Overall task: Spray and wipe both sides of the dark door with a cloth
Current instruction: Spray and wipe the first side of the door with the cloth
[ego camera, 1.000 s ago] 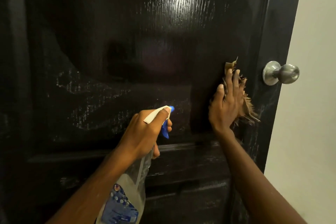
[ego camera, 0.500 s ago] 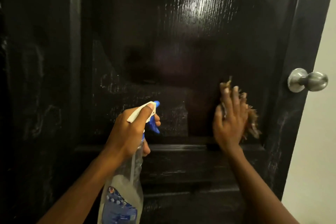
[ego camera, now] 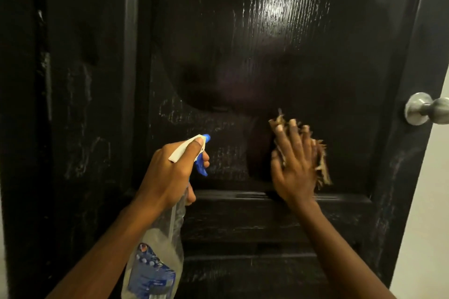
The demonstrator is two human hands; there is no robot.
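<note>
Head view. The dark door [ego camera: 267,56] fills most of the frame. Its glossy panel shows wood grain and a bright glare patch near the top centre. Pale, streaky residue marks the panel to the left of the hands, and also the left and right stiles.

The left hand [ego camera: 170,172] grips the neck of a clear spray bottle [ego camera: 158,262]. The fingers are curled round the neck, with the index finger lying along the white nozzle head [ego camera: 184,150]. The blue trigger [ego camera: 201,167] sits under the front fingers. The nozzle points at the door panel. The bottle hangs down below the hand, tilted, with a blue label on its lower body.

The right hand [ego camera: 295,167] lies flat against the lower part of the panel, just above the horizontal moulding [ego camera: 243,195]. Its fingers are extended and spread, pointing upward, and press a frayed tan cloth [ego camera: 322,167] against the door surface. The cloth shows above the fingertips and along the right side of the hand. The rest of it is hidden beneath the palm.

A round silver door knob [ego camera: 422,108] projects from the door's right stile, well to the right of the cloth. A pale wall [ego camera: 425,226] stands beyond the door's right edge.
</note>
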